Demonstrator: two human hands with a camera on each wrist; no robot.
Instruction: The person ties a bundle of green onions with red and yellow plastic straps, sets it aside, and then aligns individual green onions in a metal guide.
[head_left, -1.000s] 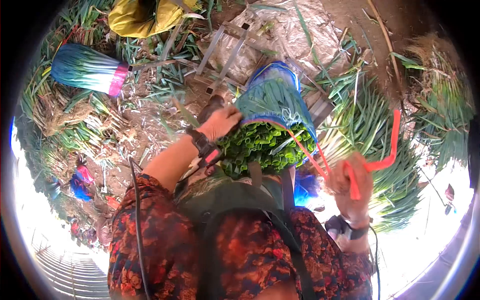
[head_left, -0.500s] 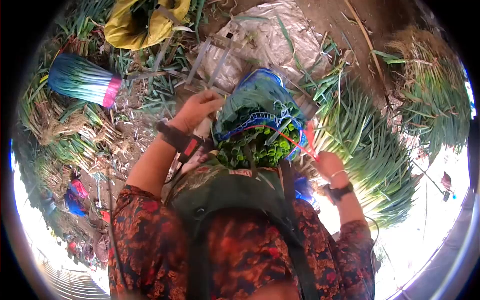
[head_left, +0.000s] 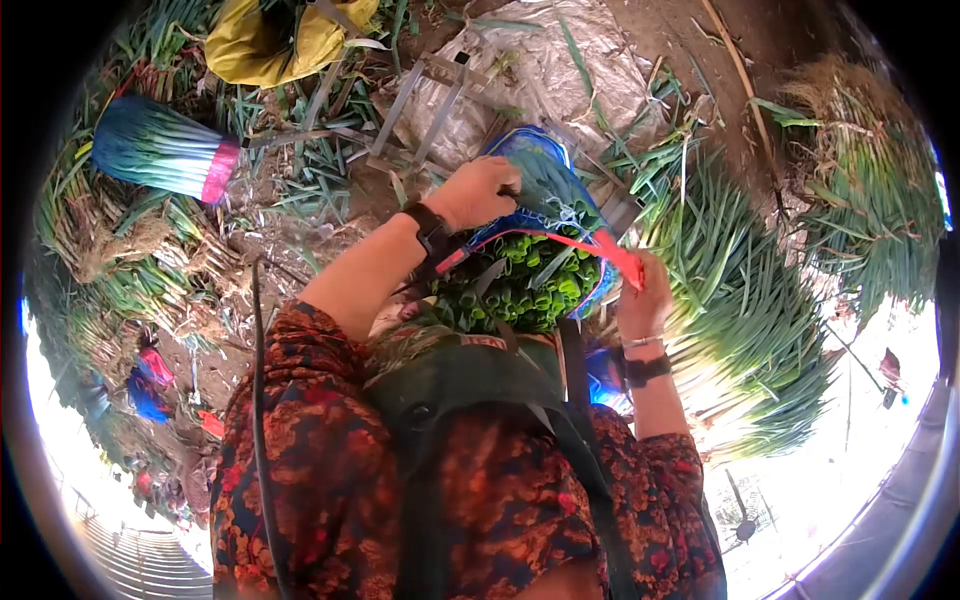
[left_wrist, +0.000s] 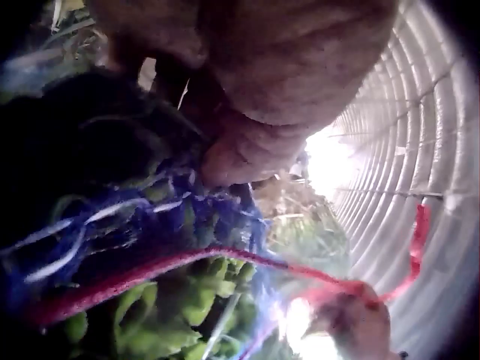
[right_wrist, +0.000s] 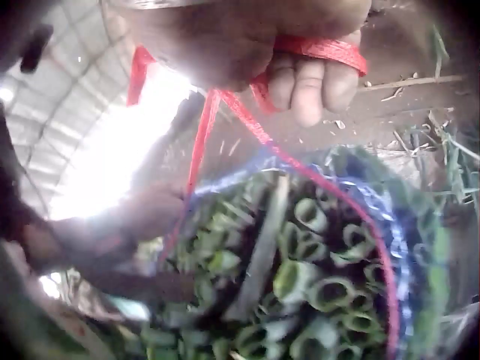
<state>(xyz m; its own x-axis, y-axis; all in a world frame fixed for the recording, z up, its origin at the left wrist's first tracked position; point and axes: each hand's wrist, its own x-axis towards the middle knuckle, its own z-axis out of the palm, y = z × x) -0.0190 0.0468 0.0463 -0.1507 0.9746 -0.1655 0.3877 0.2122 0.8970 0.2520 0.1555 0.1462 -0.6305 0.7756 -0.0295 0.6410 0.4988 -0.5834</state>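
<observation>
Red drawstring in right hand, left hand at rim of green onion bag

Blue mesh bag lies directly in front of the person's waist, mouth toward the body; what bears its weight cannot be made out. Packed inside: green onions, hollow cut green ends showing at the mouth, one longer flat leaf piece across them. Rim of bag: blue with white stitching, best seen in left wrist view.

Right hand: fingers curled, gripping the red drawstring at the right side of the mouth. Right wrist view shows the ribbon passing over the curled fingers, two strands running down from the hand to the rim. Left wrist view: a length bends out beyond this hand.

Left hand: above the left part of the mouth, fingers bent, tip of one digit touching the mesh near the rim. Whether it pinches the mesh cannot be told; inner side in shadow.

Surroundings: wrist straps on both arms. Left in head view, a second onion bundle with pink band round its white end. Yellow sack at upper left; metal frame beside a pale plastic sheet on dirt ground. Loose onion heap right of the bag.
</observation>
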